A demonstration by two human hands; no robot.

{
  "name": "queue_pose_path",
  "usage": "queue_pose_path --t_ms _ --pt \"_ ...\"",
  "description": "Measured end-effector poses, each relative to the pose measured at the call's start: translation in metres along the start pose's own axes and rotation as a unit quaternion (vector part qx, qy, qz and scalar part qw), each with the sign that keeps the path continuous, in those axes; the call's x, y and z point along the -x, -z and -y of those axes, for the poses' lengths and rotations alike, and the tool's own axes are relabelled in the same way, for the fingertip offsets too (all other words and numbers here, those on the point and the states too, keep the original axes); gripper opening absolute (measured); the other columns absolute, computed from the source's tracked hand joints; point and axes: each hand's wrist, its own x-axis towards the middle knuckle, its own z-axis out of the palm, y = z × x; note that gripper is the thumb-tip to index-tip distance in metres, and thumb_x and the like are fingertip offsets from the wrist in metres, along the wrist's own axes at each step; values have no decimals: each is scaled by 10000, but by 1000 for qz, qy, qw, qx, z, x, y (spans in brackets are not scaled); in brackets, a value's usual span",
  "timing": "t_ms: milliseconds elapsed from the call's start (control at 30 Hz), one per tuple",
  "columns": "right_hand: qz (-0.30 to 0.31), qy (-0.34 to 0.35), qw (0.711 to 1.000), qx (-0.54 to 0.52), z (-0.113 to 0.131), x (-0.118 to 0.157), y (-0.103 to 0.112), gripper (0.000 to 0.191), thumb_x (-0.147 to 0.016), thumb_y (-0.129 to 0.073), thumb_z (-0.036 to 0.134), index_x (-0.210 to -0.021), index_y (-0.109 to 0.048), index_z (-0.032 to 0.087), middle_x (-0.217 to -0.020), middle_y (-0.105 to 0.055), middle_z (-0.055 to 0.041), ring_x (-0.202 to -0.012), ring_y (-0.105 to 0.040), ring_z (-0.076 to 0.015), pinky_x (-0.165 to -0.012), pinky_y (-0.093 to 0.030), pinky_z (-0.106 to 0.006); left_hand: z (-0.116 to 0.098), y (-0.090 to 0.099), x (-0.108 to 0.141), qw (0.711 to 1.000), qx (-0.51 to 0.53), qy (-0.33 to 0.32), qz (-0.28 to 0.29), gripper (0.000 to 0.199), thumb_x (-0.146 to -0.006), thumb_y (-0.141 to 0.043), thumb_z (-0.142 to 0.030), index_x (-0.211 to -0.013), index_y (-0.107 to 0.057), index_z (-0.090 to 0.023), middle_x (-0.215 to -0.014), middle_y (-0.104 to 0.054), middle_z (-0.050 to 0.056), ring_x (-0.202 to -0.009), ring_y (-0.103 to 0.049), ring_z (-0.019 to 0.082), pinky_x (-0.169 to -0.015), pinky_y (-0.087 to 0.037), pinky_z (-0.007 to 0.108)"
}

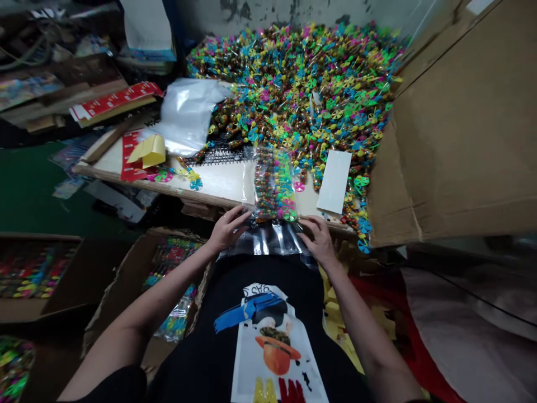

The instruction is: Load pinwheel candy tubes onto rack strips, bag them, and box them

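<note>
A clear plastic bag [250,187] lies flat at the table's front edge. Inside it sit rows of small candy-filled toys [268,184], their coloured wheel-shaped tops in green, yellow, blue and pink along the right side. The bag's loose end [268,239] hangs over the edge toward my body. My left hand [229,228] pinches the bag's near left corner, fingers bent. At the near right side, my right hand [318,238] grips the plastic between thumb and fingers. To its upper right rests a blank white card [335,181].
A big heap of the same toys [302,84] covers the back of the table. Empty clear bags [188,115], red printed cards [117,102] and a curled yellow paper [150,151] lie left. Cardboard boxes [453,129] stand right; an open carton [119,285] with packs stands lower left.
</note>
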Motion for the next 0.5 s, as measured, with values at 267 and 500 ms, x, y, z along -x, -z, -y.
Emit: queue_pose_path --t_ms 267,500 --pt "38 -12 988 -146 6 -21 3 128 -816 -609 317 -743 -679 237 -951 -692 -53 -954 -622 -212 -878 -483 -421 -30 9 0 982 156 103 -27 136 -752 -648 -360 -744 -717 -243 -1039 -706 103 -935 -634 230 -892 -481 396" --pt "-7 -152 958 -243 13 -24 -10 160 -774 -624 370 -761 -656 213 -830 -674 -32 -830 -637 -176 -791 -493 -326 -44 1 -8 937 276 190 -101 216 -791 -602 -382 -764 -675 -181 -737 -670 39 -651 -580 136 -646 -479 249"
